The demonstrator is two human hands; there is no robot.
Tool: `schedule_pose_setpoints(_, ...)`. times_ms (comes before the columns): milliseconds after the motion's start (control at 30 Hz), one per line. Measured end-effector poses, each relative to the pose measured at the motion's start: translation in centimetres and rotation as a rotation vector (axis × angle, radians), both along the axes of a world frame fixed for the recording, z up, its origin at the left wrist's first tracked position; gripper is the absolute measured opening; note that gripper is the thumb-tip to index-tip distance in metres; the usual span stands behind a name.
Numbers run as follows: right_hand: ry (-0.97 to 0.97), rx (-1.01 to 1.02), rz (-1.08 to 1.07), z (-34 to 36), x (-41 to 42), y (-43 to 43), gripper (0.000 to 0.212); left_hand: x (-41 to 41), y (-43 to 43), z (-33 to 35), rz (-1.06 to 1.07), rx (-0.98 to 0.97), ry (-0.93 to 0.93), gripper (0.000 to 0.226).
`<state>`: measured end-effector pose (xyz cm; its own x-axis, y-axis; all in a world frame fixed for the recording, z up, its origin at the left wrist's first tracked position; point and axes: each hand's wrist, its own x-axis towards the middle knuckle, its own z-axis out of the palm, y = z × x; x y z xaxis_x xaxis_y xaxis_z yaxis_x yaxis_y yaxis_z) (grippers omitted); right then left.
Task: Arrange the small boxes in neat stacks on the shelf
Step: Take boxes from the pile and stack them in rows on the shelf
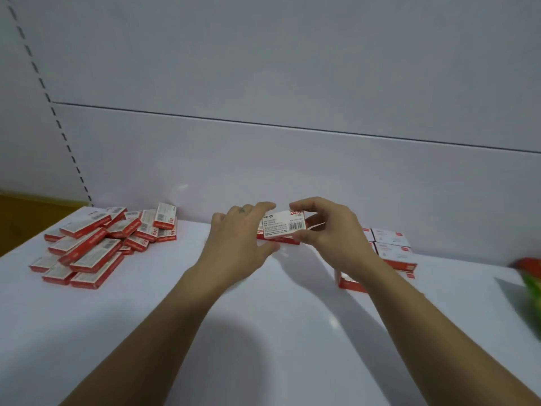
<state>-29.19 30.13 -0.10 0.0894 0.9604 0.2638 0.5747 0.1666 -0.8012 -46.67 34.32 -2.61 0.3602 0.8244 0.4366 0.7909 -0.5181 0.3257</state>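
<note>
The person holds one small box with both hands above the white shelf. The left hand pinches the box's left end, with the thumb below and the fingers on top. The right hand pinches the right end the same way. The white label side faces up, so the print can be read. Holding both ends likely helps to keep the box straight as it goes down.

Right under it there seem to be more red boxes, but the hands hide most of them, so it is hard to tell how many.

On the left lies a messy pile of boxes, tipped every which way. These still need sorting. On the right, near the back wall, sit neat stacks with their edges lined up. The right arm covers part of them.

At the far right edge there is something red and green, too blurry to name.
</note>
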Motion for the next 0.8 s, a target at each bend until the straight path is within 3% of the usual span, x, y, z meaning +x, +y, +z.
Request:
schedule_pose_setpoints(133, 0.020, 0.022, -0.041, -0.6, 2.2, -1.9, 0.046, 2.5, -1.3, -0.9, -0.054, 0.017, -0.121, 0.044)
schedule_pose_setpoints(300, 0.073, 0.026, -0.068, -1.8, 3.0, -2.9, 0.051, 3.5, -2.6, -2.8, -0.135, -0.039, -0.396, 0.038)
schedule_pose_setpoints(500, 0.138, -0.024, -0.040, -2.6, 1.7, -2.8, 0.054, 2.0, -3.5, -4.2, -0.134, -0.107, -0.490, 0.040)
schedule_pose_setpoints(800, 0.032, 0.023, -0.082, -2.8, 0.2, -2.1, 0.043, 1.7, -3.6, -4.4, -0.149, -0.122, -0.647, 0.039)
